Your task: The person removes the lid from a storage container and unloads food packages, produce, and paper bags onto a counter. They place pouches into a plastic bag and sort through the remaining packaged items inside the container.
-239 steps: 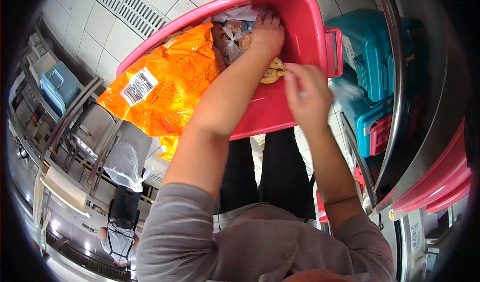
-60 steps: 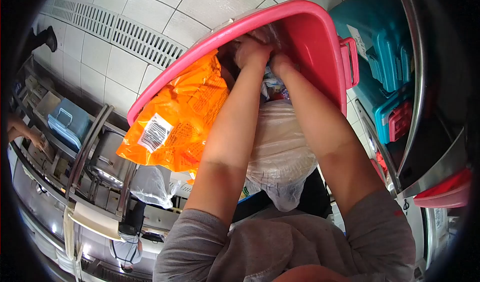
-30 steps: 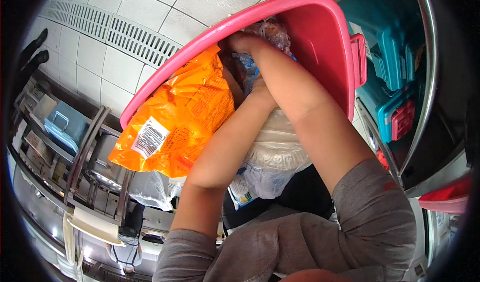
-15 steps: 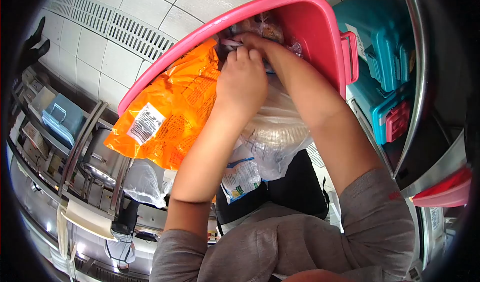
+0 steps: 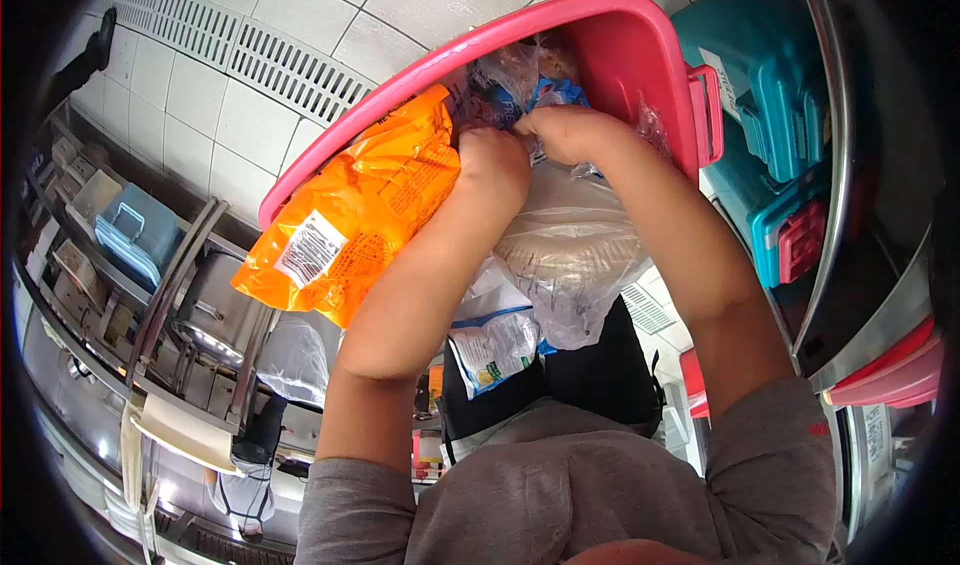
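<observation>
Both my hands are inside a tilted pink tub. My left hand is curled beside the top of an orange bag. Close to its right, my right hand bends inward at a blue printed plastic package. The fingertips of both are hidden, so what they grip cannot be made out. Clear bags with brownish contents lie deeper in the tub. Below my hands, a translucent bag with round, pale contents hangs over the near rim. A white and blue packet rests under it, above my legs.
Teal lidded boxes with a red latch stand right of the tub, behind a curved metal rail. A floor drain grate runs at upper left. Metal shelving holds a light blue box. Another person is at lower left.
Both hands have drawn closer together near the tub's middle; my right hand has come back from deeper inside. More of the blue package shows, and the white and blue packet sits slightly further right.
</observation>
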`<state>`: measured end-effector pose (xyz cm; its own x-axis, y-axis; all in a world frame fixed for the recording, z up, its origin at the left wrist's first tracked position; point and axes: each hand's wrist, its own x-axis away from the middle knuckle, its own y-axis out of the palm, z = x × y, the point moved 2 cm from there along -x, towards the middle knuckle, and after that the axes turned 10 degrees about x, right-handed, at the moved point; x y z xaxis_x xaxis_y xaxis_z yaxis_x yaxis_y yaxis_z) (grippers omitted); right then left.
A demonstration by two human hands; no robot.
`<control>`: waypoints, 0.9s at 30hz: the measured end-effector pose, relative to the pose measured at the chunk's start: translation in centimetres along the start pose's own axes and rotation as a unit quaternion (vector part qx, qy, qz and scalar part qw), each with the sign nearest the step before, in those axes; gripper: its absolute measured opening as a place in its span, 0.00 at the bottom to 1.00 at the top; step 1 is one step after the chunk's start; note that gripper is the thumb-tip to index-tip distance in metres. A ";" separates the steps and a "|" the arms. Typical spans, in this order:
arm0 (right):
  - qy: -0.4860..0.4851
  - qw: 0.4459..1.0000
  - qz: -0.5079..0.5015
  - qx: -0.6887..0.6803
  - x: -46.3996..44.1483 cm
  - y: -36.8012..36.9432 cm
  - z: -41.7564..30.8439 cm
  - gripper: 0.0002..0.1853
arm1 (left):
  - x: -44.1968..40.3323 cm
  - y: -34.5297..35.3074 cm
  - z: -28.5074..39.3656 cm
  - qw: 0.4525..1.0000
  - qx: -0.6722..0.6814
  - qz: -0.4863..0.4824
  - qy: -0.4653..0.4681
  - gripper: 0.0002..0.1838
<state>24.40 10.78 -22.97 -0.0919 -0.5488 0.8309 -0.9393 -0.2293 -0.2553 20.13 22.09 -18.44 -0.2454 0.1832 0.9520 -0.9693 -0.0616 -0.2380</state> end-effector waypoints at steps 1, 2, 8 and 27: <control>-0.007 1.000 0.009 -0.008 0.2 0.0 -0.2 0.21 | 0.1 0.2 0.3 1.000 0.000 -0.001 0.000 0.23; -0.008 1.000 0.008 -0.009 0.0 -0.3 -0.3 0.21 | 0.2 0.5 0.5 1.000 -0.030 0.001 0.006 0.22; 0.095 0.995 -0.010 0.037 -8.6 -1.9 -1.3 0.19 | 0.7 2.4 2.0 0.993 -0.106 0.046 -0.008 0.22; 0.038 0.878 0.403 -0.254 27.5 4.2 -9.1 0.09 | 28.7 9.9 3.1 0.940 0.153 0.248 0.180 0.58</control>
<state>14.91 2.00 3.30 -0.7990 -0.3086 0.5161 -0.5829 0.6081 -0.5389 3.55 23.68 7.18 -0.7079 0.3744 0.5988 -0.6985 -0.4962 -0.5156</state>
